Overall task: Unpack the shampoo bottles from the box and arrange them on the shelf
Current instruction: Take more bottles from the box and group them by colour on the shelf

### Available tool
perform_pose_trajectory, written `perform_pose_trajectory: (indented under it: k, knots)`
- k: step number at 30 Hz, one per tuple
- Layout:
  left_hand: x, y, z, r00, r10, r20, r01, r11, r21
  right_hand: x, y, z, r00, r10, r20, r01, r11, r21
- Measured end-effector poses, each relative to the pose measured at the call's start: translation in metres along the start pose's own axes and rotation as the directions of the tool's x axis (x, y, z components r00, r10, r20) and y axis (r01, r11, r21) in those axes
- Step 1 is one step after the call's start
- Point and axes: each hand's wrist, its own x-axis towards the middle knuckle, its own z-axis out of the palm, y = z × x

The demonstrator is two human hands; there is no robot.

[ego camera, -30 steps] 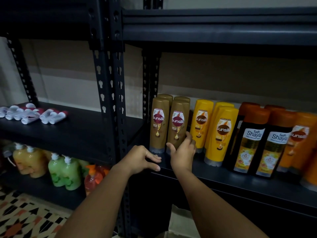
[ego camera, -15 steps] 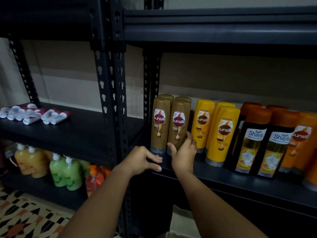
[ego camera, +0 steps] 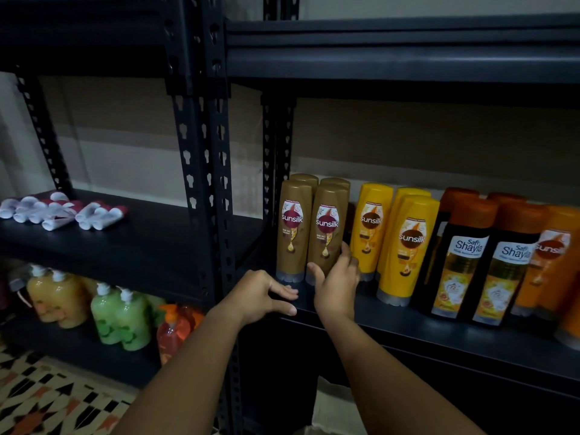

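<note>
shelf (ego camera: 439, 337), dark metal, with its post (ego camera: 201, 171) at left, carries the upright row; judged step: squaring up bottles already set down, not fetching new ones. the box is not clearly in view; a pale shape low between the forearms may be it, cannot tell. orange bottles (ego camera: 546, 262) at far right, then two black bottles (ego camera: 458, 271), yellow bottles (ego camera: 405, 246), and brown bottles (ego camera: 310, 227) at the left end, two in front and two caps behind. right hand (ego camera: 335, 287) cups the lower part of the front right brown bottle, thumb on its left side, fingers wrapped round its right side, in the gap toward the yellow bottles. left hand (ego camera: 260, 293) holds nothing; fingers loosely spread, tips resting at the shelf edge just before the left brown bottle's base. next move, as judged: a small nudge to line the bottle up with its neighbour, base kept flat. in the way: the post crowds the left end, and the yellow bottles stand close enough to be knocked. beyond the post, tubes (ego camera: 59, 211) lie on a side shelf, pump bottles (ego camera: 119, 318) below.
</note>
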Motion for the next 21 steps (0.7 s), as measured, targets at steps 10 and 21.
perform_pose_trajectory:
  k: [10, 21]
  knots:
    - [0.0012, -0.0021, 0.0006, 1.0, 0.0, 0.005, 0.0, 1.0, 0.0, -0.0004, 0.0021, 0.0002, 1.0, -0.004, -0.005, 0.004, 1.0, -0.008]
    - [-0.0007, -0.0028, 0.0017, 1.0, 0.015, -0.007, -0.015, 1.0, -0.01, -0.0011, 0.0044, 0.0007, 1.0, -0.026, -0.012, 0.026, 1.0, -0.002]
